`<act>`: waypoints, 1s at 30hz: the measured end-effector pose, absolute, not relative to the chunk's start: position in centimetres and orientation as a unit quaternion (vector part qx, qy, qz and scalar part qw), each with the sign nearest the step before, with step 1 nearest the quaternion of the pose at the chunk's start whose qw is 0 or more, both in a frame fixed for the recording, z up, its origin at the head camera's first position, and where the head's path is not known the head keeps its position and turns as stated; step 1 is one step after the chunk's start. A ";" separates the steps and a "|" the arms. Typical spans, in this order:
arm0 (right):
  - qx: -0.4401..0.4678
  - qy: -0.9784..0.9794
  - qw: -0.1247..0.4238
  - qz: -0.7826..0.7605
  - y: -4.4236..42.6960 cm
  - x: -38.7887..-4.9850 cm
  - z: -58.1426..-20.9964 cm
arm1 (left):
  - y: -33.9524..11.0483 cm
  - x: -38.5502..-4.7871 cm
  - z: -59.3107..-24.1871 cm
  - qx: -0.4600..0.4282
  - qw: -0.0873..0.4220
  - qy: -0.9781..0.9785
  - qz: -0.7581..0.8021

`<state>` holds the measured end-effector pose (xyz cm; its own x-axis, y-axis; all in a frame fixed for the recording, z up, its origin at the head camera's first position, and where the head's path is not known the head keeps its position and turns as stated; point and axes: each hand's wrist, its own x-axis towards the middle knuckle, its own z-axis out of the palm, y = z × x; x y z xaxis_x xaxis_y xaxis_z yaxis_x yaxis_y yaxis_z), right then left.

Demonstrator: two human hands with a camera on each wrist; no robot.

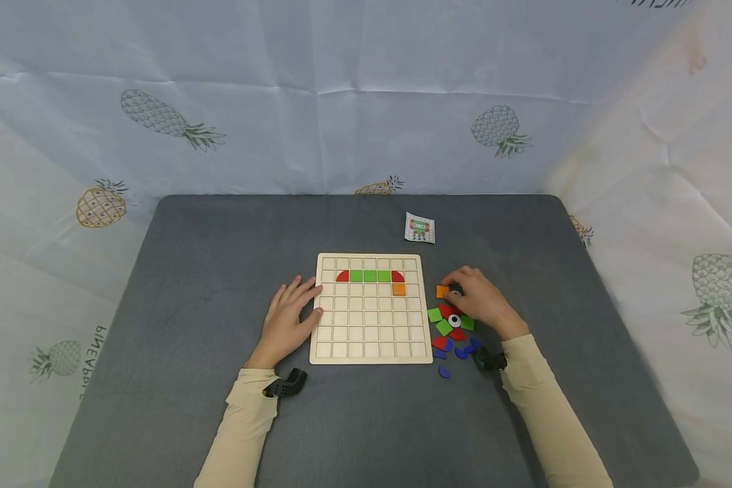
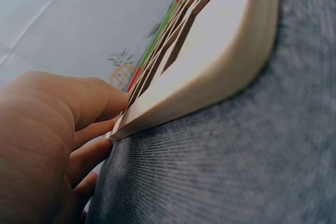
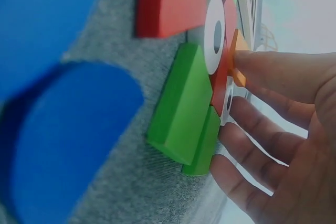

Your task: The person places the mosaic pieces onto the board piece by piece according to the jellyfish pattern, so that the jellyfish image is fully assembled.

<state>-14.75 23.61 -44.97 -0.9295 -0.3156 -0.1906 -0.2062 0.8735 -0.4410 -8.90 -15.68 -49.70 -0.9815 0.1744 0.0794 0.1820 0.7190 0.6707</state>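
My left hand (image 1: 285, 327) rests at the left edge of a wooden grid board (image 1: 364, 332), fingers extended and thumb touching the rim. On the board lies a row of green squares (image 1: 369, 276) between two rounded red pieces (image 1: 343, 276). An orange square (image 1: 399, 289) sits below the row's right end. To the right of the board, my right hand (image 1: 482, 298) pinches another orange square piece (image 3: 239, 59) between thumb and fingers. Green pieces (image 3: 181, 106), red pieces (image 3: 173, 3) and white ring-shaped eye pieces (image 3: 214, 34) lie beneath and beside that hand.
Several blue rounded pieces (image 1: 444, 371) lie near the board's lower right corner. A small printed pattern card (image 1: 419, 228) is behind the board on the dark table (image 1: 219, 244). Pineapple-print cloth (image 1: 366, 129) hangs around the table's back and sides.
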 end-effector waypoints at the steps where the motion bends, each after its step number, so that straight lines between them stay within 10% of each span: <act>1: -0.135 0.959 0.131 -0.213 23.6 -14.7 -44.9 | -15.7 -8.9 -49.7 -0.096 0.006 -0.927 -0.362; 30: -0.160 0.910 0.123 -0.362 21.2 -15.9 -42.3 | -15.6 -8.8 -49.8 -0.101 0.018 -0.926 -0.363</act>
<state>-15.85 21.21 -42.34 -0.9184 -0.3808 -0.1069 -0.2032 0.6861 -0.6986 -8.75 -15.62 -49.77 -0.9789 0.1738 0.1075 0.2005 0.7158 0.6689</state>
